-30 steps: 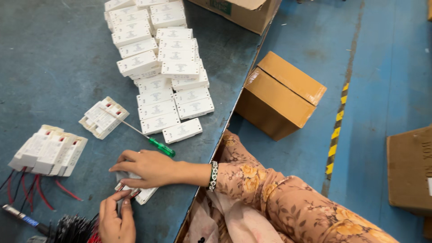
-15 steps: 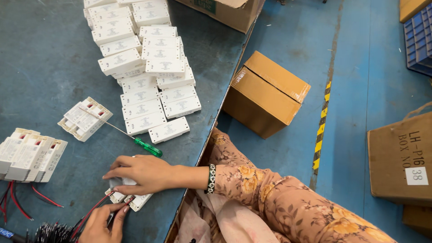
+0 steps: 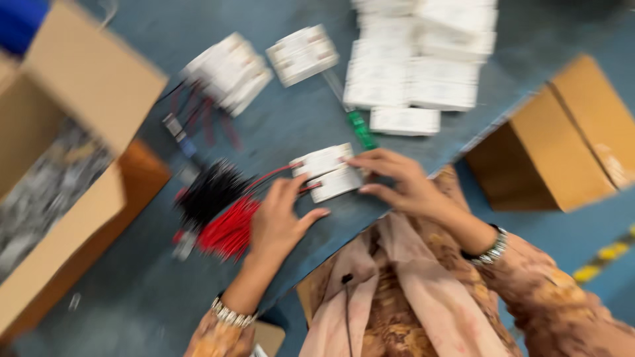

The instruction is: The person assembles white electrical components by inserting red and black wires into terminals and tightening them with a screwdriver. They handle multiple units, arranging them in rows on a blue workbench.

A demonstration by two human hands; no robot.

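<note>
white plastic modules (image 3: pixel 329 172) lie near the table's (image 3: pixel 297 119) front edge, right hand (image 3: pixel 397 182) pinching them, left hand (image 3: pixel 281 215) spread beside; a nudge could tip them off, or snag the red wires (image 3: pixel 228 231).

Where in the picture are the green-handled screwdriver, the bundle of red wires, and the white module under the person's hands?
Green-handled screwdriver (image 3: pixel 361 129), head view: on its green handle.
Bundle of red wires (image 3: pixel 229 230), head view: on the middle of the bundle.
White module (image 3: pixel 329 170), head view: on its top face, between the hands.
</note>
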